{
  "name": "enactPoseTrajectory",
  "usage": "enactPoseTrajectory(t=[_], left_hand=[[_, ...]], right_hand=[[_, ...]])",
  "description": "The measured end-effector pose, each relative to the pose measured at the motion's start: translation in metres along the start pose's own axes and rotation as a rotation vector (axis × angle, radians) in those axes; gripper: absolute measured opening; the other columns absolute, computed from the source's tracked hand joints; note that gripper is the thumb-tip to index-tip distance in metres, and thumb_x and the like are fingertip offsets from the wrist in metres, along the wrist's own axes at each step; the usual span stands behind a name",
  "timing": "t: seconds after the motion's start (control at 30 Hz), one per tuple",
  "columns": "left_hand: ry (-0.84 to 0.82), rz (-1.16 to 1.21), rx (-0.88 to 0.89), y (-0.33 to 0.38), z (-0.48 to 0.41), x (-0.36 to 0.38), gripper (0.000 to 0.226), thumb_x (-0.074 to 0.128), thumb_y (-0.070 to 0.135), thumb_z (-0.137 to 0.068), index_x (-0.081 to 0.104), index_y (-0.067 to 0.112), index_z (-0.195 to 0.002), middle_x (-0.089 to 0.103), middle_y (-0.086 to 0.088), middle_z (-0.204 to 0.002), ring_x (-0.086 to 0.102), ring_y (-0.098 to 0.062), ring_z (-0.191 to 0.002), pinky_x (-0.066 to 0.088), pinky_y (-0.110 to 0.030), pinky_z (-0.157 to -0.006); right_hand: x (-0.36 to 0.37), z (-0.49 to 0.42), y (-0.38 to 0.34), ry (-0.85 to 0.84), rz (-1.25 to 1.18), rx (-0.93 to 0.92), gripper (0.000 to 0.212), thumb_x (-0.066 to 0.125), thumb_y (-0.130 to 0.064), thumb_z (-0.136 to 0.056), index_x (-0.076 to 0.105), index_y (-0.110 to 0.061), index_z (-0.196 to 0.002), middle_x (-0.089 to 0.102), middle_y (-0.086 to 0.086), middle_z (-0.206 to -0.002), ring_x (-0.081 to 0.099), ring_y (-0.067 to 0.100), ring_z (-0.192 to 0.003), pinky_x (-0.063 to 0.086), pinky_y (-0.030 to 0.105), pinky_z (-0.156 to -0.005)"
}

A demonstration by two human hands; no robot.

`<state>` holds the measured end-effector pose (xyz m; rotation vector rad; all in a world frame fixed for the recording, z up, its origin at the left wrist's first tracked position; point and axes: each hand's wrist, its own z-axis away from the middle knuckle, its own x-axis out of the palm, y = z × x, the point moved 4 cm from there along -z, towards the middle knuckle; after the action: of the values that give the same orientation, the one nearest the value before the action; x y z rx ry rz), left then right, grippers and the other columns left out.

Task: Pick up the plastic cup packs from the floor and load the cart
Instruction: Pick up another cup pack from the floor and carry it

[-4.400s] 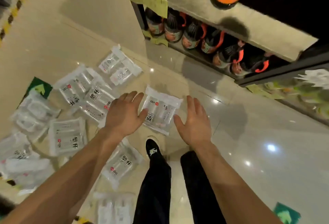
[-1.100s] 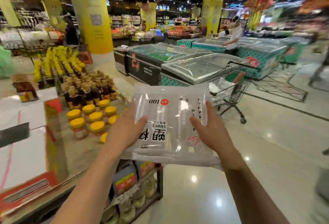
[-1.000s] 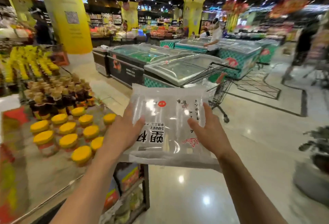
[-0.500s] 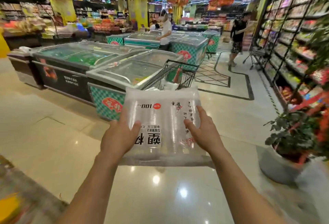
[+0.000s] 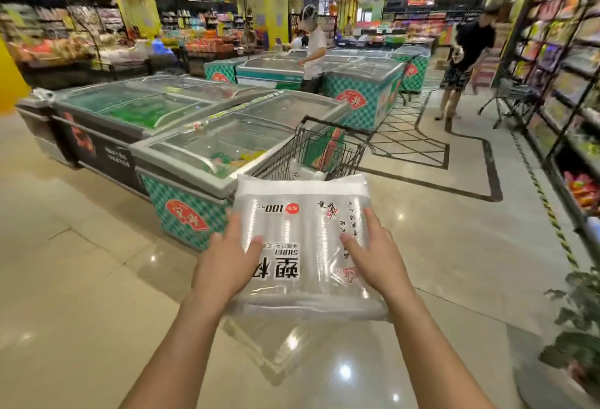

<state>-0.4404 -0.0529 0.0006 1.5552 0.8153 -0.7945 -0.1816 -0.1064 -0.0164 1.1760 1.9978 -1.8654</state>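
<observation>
Straight ahead, just beyond the cup pack (image 5: 302,246) gripped at its sides by the left hand (image 5: 224,267) and right hand (image 5: 373,259), stands the cart (image 5: 285,158), equally near both.

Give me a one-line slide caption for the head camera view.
Left hand and right hand hold a clear plastic cup pack before a wire shopping cart beside chest freezers.

Glass-topped freezers (image 5: 207,148), shelves (image 5: 565,51), perhaps a potted plant (image 5: 581,327).
</observation>
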Motion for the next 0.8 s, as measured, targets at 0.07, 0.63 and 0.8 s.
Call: enactPoseTrajectory(t=[0.07,0.63,0.8], left_hand=[[-0.016,-0.01,-0.021,0.015,-0.035,0.018,0.071,0.04,0.053,-0.094,0.01,0.028,-0.153,0.047,-0.024,-0.135,0.047,-0.039,-0.123,0.041,-0.043,-0.098],[-0.061,0.076,-0.083,0.052,-0.402,0.161,0.063,0.035,0.054,-0.095,0.013,0.034,-0.151,0.048,-0.018,-0.138,0.048,-0.038,-0.124,0.04,-0.043,-0.097],[-0.062,0.113,-0.053,0.066,-0.507,0.184,0.064,0.035,0.052,-0.096,0.009,0.035,-0.152,0.045,-0.014,-0.141,0.048,-0.035,-0.123,0.04,-0.041,-0.094]], right_hand=[[-0.003,-0.043,0.013,-0.028,0.006,0.002,0.071,0.057,-0.044,-0.092,0.021,-0.03,-0.152,0.044,0.009,-0.143,0.038,0.023,-0.133,0.035,0.035,-0.102],[0.087,-0.401,0.089,-0.124,-0.045,0.037,0.079,0.062,-0.036,-0.09,0.018,-0.026,-0.154,0.026,-0.001,-0.158,0.02,0.011,-0.144,0.018,0.022,-0.108],[0.103,-0.508,0.09,-0.092,-0.047,0.064,0.08,0.068,-0.039,-0.087,0.022,-0.034,-0.153,0.033,-0.002,-0.151,0.032,0.015,-0.139,0.028,0.029,-0.106]])
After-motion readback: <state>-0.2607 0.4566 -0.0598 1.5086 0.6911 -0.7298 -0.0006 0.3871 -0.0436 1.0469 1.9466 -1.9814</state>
